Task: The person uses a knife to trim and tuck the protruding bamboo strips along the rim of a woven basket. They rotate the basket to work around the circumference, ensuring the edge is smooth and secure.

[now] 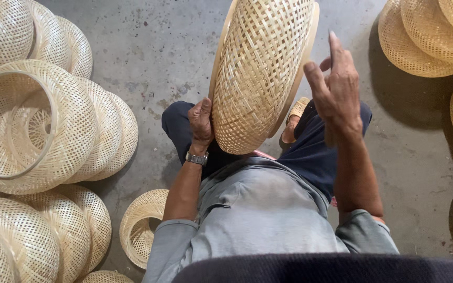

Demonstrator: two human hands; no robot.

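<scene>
Left hand (201, 123) fingers clamped on woven basket (260, 73) edge | right hand (335, 86) beside rim, fingers loosely apart

Your dress, itemised: one grey-blue long-sleeved shirt (258, 209), cuffs pushed up to the elbows. One pair of dark navy trousers (315, 152), seen just above the shirt in the view. One metal-band wristwatch (197, 158) on your left wrist, beside the shirt's left sleeve. One tan sandal (295, 118), partly visible past the trousers.
</scene>
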